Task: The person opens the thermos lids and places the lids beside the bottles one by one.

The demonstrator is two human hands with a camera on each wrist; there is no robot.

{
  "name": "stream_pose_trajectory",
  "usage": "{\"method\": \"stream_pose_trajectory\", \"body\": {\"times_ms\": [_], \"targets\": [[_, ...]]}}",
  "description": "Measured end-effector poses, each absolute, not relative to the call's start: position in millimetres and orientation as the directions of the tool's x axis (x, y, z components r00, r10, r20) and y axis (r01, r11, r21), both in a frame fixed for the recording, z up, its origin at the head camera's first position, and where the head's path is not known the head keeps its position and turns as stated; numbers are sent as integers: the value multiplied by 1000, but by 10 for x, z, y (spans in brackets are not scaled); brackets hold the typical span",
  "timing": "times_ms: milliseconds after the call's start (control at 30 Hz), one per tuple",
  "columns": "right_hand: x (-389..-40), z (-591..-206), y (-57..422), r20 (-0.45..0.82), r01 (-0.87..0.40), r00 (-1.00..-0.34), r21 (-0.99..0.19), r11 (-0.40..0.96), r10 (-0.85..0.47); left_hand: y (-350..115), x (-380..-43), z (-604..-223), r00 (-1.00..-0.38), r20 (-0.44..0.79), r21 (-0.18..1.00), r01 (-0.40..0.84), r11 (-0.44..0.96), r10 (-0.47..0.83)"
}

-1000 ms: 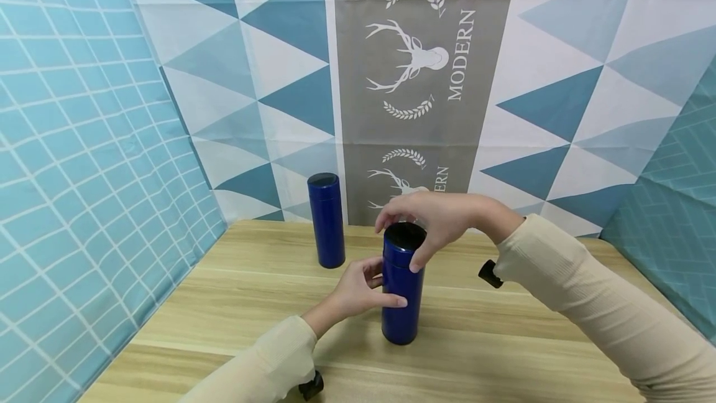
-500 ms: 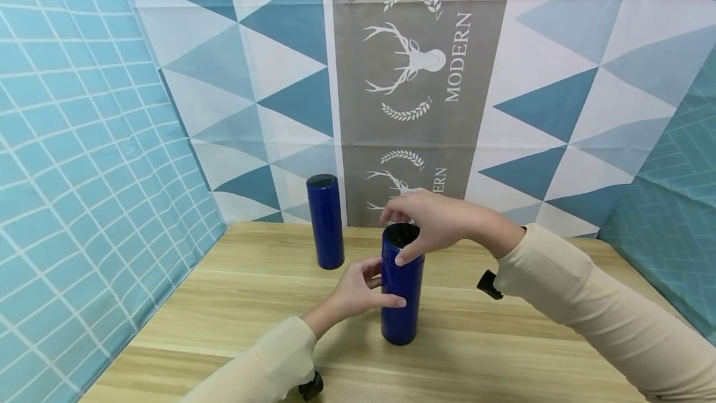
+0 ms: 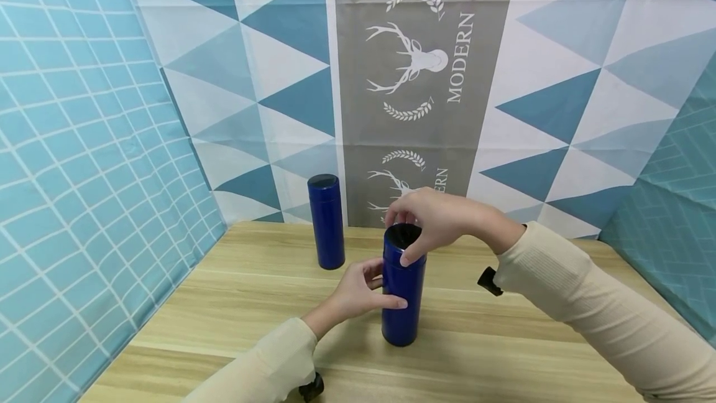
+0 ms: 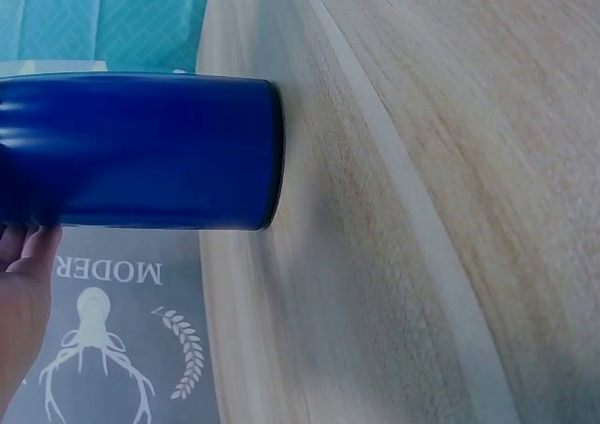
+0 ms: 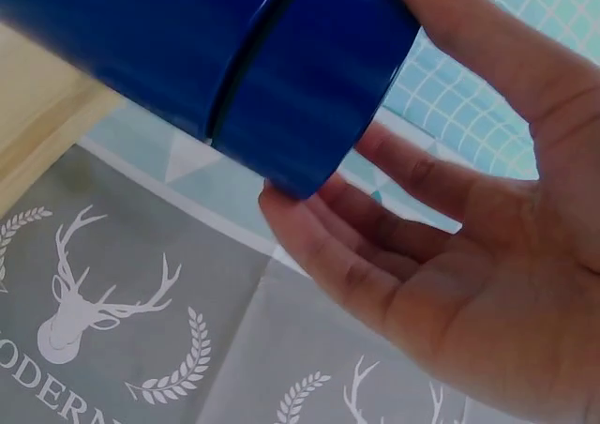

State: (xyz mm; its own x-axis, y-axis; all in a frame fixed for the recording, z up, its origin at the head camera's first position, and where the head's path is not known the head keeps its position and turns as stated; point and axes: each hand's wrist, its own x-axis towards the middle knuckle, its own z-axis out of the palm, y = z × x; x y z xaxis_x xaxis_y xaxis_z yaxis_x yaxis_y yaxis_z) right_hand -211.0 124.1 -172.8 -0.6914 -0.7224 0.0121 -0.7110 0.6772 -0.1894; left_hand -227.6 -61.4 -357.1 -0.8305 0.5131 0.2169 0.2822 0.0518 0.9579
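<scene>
A dark blue vacuum flask stands upright on the wooden table, its glossy black-topped lid in place. My left hand grips the flask's body from the left, thumb across the front and fingers behind. From above, my right hand pinches the lid by its rim, thumb at the near side and fingertips at the far side. A dark groove between lid and body shows in the right wrist view. In the left wrist view the flask's base meets the table, and only part of the left hand appears.
A second blue flask with a black top stands behind and to the left, near the table's back edge. The wooden table backs onto a patterned cloth. Blue tiled cloth hangs on the left, teal cloth on the right.
My right hand's thumb has shifted left around the lid's front, and its fingers have moved slightly right at the back. The left hand and both flasks keep their places.
</scene>
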Motion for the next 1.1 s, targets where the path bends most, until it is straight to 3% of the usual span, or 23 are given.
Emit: {"method": "stream_pose_trajectory", "body": {"times_ms": [1100], "targets": [[-2317, -1642, 1306, -85, -782, -553, -290, 551, -829, -621, -2329, -3540, -816, 203, 954, 289, 79, 541]]}}
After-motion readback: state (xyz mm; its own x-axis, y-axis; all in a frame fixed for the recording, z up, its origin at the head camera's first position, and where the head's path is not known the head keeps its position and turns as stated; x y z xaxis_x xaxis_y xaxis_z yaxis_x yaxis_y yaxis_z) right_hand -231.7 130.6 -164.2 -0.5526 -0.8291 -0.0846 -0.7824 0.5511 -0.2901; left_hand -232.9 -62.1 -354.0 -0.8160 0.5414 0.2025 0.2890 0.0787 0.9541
